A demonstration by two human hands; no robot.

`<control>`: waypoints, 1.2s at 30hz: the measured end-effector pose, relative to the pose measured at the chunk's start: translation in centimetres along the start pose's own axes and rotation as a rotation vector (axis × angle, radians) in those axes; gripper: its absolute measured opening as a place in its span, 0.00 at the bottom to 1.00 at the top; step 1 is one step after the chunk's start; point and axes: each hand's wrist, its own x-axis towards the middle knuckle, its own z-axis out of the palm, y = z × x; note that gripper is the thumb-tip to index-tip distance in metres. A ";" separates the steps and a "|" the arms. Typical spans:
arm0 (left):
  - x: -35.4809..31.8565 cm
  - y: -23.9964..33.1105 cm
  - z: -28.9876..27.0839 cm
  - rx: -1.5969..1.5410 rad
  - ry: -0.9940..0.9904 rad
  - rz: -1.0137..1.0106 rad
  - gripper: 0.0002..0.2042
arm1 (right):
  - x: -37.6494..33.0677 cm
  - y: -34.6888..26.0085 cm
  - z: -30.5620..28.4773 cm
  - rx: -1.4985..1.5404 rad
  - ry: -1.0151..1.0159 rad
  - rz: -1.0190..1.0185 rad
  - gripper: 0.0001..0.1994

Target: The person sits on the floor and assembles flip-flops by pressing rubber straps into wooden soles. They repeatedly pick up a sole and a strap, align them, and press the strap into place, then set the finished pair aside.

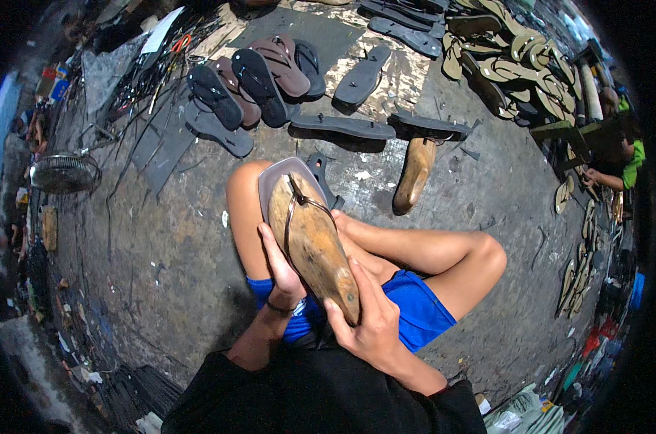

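We hold a wooden shoe last over our lap, a flip-flop strap looped across it and a grey sole against its far side. Our left hand has its grip wrapped along the last's left edge; our right hand clasps its near end, fingers closed on the wood. On the concrete floor beyond the last lie a second wooden last, dark flip-flops and flat soles. Farther right of the last, another person sits among tan sandals.
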 end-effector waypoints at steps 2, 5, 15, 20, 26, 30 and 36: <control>0.2 0.4 -0.4 0.063 -0.098 0.025 0.48 | 0.7 0.4 1.2 -0.026 0.049 -0.041 0.31; 0.3 0.8 -0.1 0.098 -0.151 0.050 0.48 | 1.7 0.6 2.1 -0.048 0.086 -0.077 0.30; 0.8 0.9 0.5 0.115 -0.134 0.098 0.45 | 2.7 0.9 3.0 -0.032 0.186 -0.111 0.30; 1.6 1.3 1.6 0.477 -0.106 0.221 0.34 | 3.7 1.3 1.3 -0.079 0.242 -0.152 0.31; 0.6 2.1 4.1 0.704 -0.313 0.192 0.56 | 4.0 0.9 -1.4 0.006 0.097 -0.111 0.31; -0.8 0.9 4.4 0.573 -0.420 0.062 0.56 | 7.8 3.3 -2.5 0.266 0.237 0.067 0.23; -1.3 2.1 5.3 0.347 -0.333 -0.039 0.51 | 4.9 3.5 -4.6 0.309 -0.143 -0.231 0.58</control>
